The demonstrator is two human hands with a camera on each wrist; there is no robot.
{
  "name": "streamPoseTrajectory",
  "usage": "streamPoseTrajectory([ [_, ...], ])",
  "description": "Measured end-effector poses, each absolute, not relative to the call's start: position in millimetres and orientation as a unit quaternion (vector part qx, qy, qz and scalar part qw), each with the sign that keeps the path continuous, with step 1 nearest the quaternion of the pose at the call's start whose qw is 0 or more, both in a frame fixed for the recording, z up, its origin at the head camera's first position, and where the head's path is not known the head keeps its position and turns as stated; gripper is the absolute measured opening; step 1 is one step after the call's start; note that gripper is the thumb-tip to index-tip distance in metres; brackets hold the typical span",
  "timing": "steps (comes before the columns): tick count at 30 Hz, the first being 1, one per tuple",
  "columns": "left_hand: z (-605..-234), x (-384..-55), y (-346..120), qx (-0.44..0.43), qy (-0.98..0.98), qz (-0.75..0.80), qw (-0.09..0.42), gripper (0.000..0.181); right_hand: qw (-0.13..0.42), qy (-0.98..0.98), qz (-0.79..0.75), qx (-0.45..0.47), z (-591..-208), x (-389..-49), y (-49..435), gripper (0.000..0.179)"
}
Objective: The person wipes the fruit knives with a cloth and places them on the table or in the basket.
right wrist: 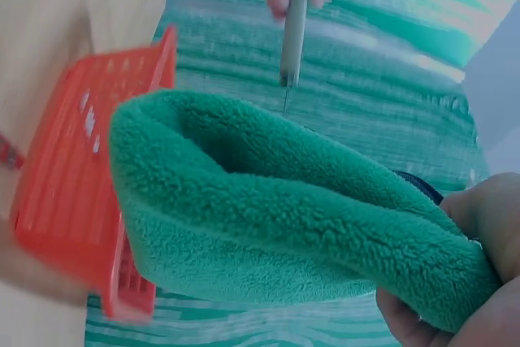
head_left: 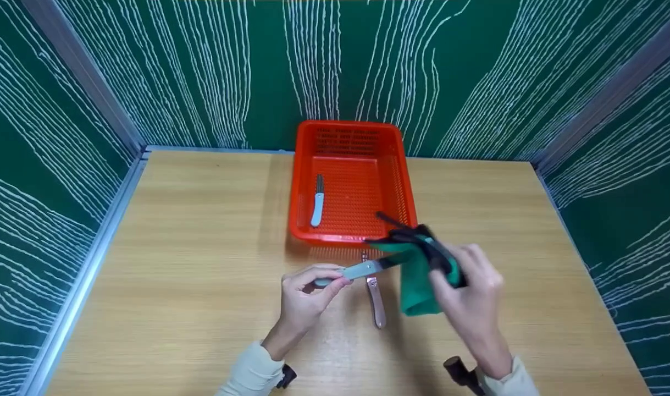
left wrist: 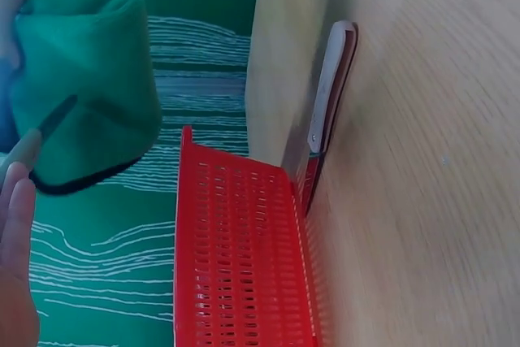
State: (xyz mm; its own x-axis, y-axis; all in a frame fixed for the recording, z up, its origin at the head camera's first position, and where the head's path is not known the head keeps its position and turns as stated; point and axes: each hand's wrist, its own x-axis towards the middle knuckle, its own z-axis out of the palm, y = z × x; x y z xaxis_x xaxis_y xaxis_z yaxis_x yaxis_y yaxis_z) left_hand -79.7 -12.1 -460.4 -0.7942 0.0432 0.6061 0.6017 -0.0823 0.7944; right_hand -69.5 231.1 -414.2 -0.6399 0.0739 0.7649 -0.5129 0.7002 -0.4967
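Left hand: the left hand [head_left: 307, 297], at the lower centre of the head frame, pinches the held knife by its handle between thumb and fingers.
Held knife: the held knife [head_left: 361, 270], with a pale grey-green handle, is raised at the centre of the head frame, its blade directed right toward the cloth; whether blade and cloth touch cannot be told.
Right hand: the right hand [head_left: 477, 297], at the lower right of the head frame, grips the cloth, thumb on one side and fingers on the other.
Cloth: the green cloth [head_left: 420, 286] is folded and hangs right of centre; its pile and fold show in the right wrist view. Dark parts along its upper side are blurred.
Table knife: a table knife [head_left: 376, 302] with a pinkish-grey handle lies below and right of the held knife, its upper end near the basket.
Basket: a red perforated basket [head_left: 335, 238] stands at upper centre.
Basket contents: a blue-handled knife [head_left: 317, 209] lies at the basket's left side, handle toward the bottom of the frame.
Work surface: a wood-grained table [head_left: 203, 247].
Surround: green panels [head_left: 269, 71] bear white wavy lines.
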Motion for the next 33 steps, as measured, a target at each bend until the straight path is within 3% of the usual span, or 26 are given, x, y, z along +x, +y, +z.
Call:
streamPoseTrajectory([
  [5, -456.1, -76.8, -8.8, -0.244, -0.648, -0.692, 0.202, 0.018, 0.338, -0.849, 0.354, 0.199, -418.1, -62.2, 206.9, 0.047],
  [10, -453.2, -74.6, -7.8, -0.237, -0.655, -0.688, 0.205, 0.018, 0.287, -0.875, 0.309, 0.239, -427.6, -59.5, 192.8, 0.046],
  [18, -457.1, -73.1, -11.9, -0.216, -0.637, -0.720, 0.170, 0.019, 0.267, -0.897, 0.262, 0.235, -437.1, -60.2, 192.5, 0.049],
  [25, -457.2, -72.6, -15.3, -0.219, -0.632, -0.719, 0.186, 0.018, 0.271, -0.910, 0.232, 0.211, -439.9, -64.1, 203.8, 0.052],
  [33, -457.9, -75.5, -20.2, -0.243, -0.640, -0.692, 0.229, 0.017, 0.272, -0.913, 0.262, 0.155, -444.8, -71.9, 236.6, 0.041],
])
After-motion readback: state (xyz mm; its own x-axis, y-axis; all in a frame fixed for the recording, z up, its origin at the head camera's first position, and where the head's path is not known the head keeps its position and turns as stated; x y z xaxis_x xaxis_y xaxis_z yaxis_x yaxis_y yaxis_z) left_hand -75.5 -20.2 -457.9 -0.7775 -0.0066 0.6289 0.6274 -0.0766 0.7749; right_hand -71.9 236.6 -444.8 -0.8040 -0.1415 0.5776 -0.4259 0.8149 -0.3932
